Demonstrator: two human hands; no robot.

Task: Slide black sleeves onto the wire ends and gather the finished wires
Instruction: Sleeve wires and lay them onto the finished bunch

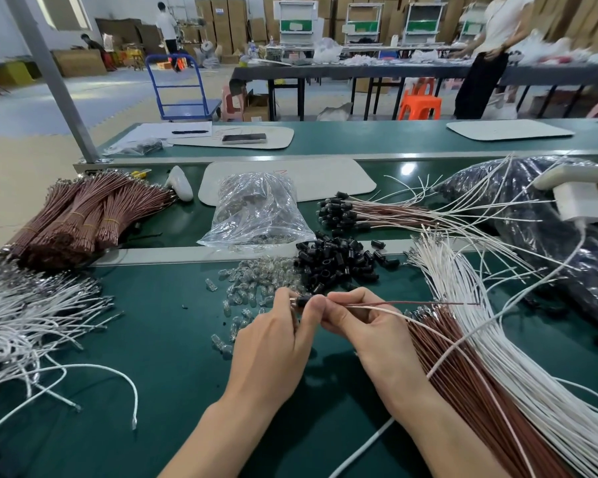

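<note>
**Sleeving of a wire pair, seen from above the near edge of the surface [152,374].** At the middle of the surface, the grip of the left hand [273,346] is pinched, with thumb and fingertips pressed on a black sleeve [304,301]. A small metal end shows just left of the sleeve. The grip of the right hand [370,332] is likewise pinched, closed on a brown wire [428,302] and a white wire [387,310] just beside the sleeve. Both wires trail toward the right edge.

Loose brown wires [463,391] and loose white wires [504,357] are fanned along the right edge. A tangle of white wires [21,315] is spread at the left edge.

Just beyond the hands, small clear parts [246,291] are scattered beside a pile of black sleeves [335,262].

Farther back, the finished wires [377,213] are laid together with their sleeved ends pointing left. They lie between a clear bag [256,208] and a dark bag [549,215]. Bundled brown wires [83,215] are stacked toward the far left corner.
</note>
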